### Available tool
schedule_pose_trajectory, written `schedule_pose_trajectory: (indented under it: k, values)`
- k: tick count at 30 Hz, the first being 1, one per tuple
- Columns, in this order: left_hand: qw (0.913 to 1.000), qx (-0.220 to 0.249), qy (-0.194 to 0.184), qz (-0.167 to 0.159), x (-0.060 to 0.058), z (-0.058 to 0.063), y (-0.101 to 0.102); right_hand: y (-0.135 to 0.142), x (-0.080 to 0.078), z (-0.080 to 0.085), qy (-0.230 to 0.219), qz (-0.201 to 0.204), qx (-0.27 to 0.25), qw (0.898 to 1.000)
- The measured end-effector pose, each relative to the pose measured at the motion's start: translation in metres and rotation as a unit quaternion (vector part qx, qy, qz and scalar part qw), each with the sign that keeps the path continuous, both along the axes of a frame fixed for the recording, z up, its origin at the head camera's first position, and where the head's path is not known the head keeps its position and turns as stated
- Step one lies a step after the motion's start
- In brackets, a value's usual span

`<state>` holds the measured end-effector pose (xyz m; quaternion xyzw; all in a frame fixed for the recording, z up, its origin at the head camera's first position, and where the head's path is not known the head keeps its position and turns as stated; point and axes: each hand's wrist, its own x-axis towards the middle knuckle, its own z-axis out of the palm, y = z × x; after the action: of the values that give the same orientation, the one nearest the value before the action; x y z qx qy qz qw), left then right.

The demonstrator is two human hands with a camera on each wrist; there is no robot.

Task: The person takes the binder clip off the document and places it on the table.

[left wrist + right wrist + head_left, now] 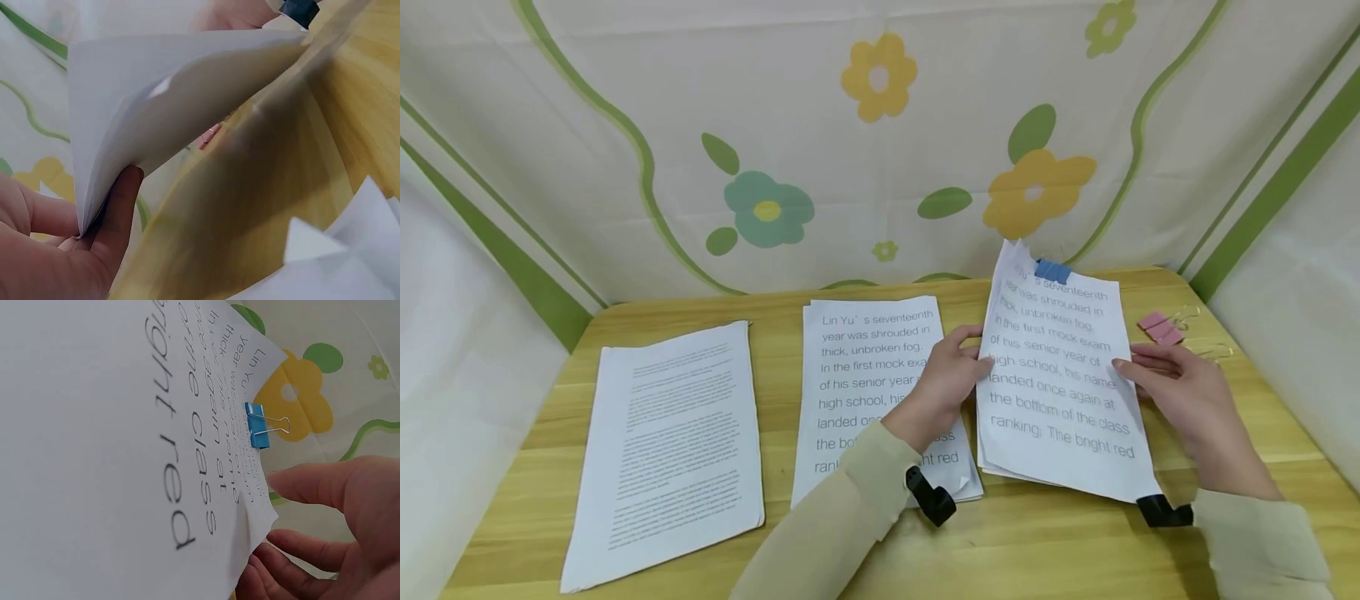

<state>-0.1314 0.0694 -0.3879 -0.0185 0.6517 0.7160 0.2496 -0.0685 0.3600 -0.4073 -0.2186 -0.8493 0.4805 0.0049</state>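
Note:
A stack of printed paper (pixel 1052 383), with a blue binder clip (pixel 257 425) on its top edge, is held tilted up from the table. My left hand (pixel 946 379) pinches its left edge, thumb in front and fingers behind, as the left wrist view (pixel 69 244) of the hand also shows. At the right edge, my right hand (pixel 1187 396) has its thumb on the front and its other fingers at the back. The sheets bow in the left wrist view, and the top left corner stands apart from the clip.
Another large-print stack (pixel 865 333) lies in the middle, partly under my left forearm. A small-print stack (pixel 677 450) lies at the left of the wooden table (pixel 1000 558). Right of the held stack is a pink binder clip (pixel 1161 327). A flowered cloth (pixel 880 167) hangs behind.

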Motion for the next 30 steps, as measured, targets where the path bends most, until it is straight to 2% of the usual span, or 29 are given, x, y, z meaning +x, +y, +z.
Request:
schedule_pose_trajectory:
  k: [7, 9, 11, 14, 16, 18, 21, 27, 30]
  values:
    - [0.9986, 0.051, -0.006, -0.010, -0.006, -0.002, -0.014, -0.004, -0.003, 0.001, 0.027, 0.017, -0.058, 0.998]
    - [0.9984, 0.054, -0.007, -0.014, -0.006, -0.003, -0.018, -0.004, -0.002, 0.001, 0.039, 0.014, -0.101, 0.994]
    - [0.9984, 0.052, -0.005, -0.018, -0.006, -0.005, -0.024, -0.006, 0.000, 0.001, 0.061, 0.007, -0.161, 0.985]
    - [0.9986, 0.047, -0.004, -0.021, -0.006, -0.006, -0.035, -0.011, 0.002, 0.003, 0.107, -0.003, -0.257, 0.960]
    - [0.9988, 0.044, 0.000, -0.022, -0.007, -0.006, -0.045, -0.017, 0.001, 0.003, 0.129, 0.003, -0.296, 0.946]
    - [0.9989, 0.041, 0.002, -0.022, -0.007, -0.005, -0.056, -0.025, -0.001, 0.003, 0.141, 0.015, -0.316, 0.938]
    - [0.9990, 0.038, 0.011, -0.023, -0.008, -0.005, -0.076, -0.040, -0.005, 0.003, 0.132, 0.037, -0.314, 0.939]
    - [0.9990, 0.040, 0.018, 0.001, -0.004, -0.006, -0.119, -0.083, -0.021, 0.007, 0.088, 0.093, -0.248, 0.960]
    - [0.9991, 0.038, 0.015, 0.013, 0.000, -0.007, -0.139, -0.103, -0.029, 0.008, 0.074, 0.118, -0.225, 0.964]
